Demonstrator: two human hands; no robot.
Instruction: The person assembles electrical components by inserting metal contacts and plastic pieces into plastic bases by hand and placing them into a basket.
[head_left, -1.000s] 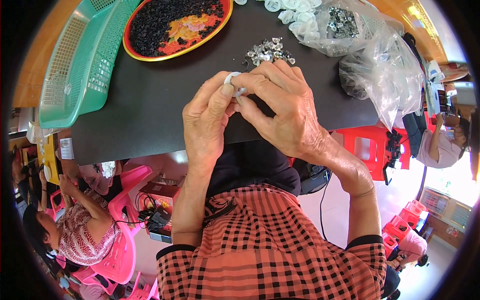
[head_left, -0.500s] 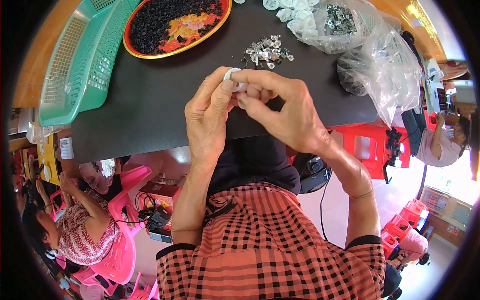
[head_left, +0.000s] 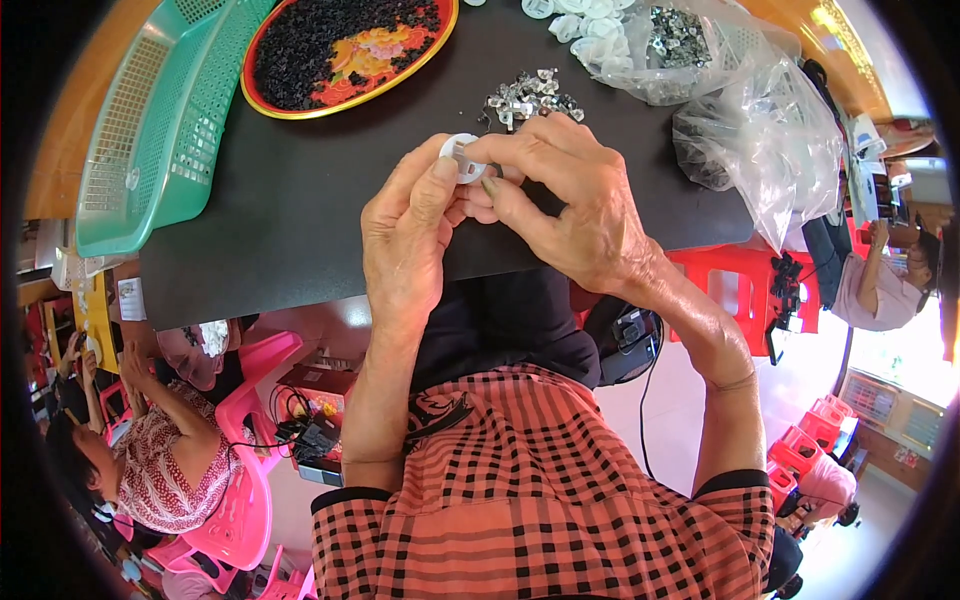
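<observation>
My left hand (head_left: 405, 225) pinches a small round white plastic piece (head_left: 463, 152) with openings in it, held above the dark table. The thumb lies over its near left edge and the other fingers curl beneath. My right hand (head_left: 575, 205) meets the same piece from the right. Its index fingertip presses on the rim and the thumb tip sits just below, also at the piece; whether something tiny is between them is hidden. Just beyond my hands lies a loose pile of small clear and dark plastic parts (head_left: 527, 97).
A red, gold-rimmed tray (head_left: 290, 112) of small black pieces stands far left, beside a green plastic basket (head_left: 130, 165). Far right are white round pieces (head_left: 598, 45) and clear plastic bags (head_left: 760, 140). Red stools (head_left: 725, 285) stand right; a seated person (head_left: 170, 460) is at left.
The white piece has tilted, so more of its face shows. Both hands have shifted slightly left, and the right hand's knuckles have risen toward the pile of parts.
</observation>
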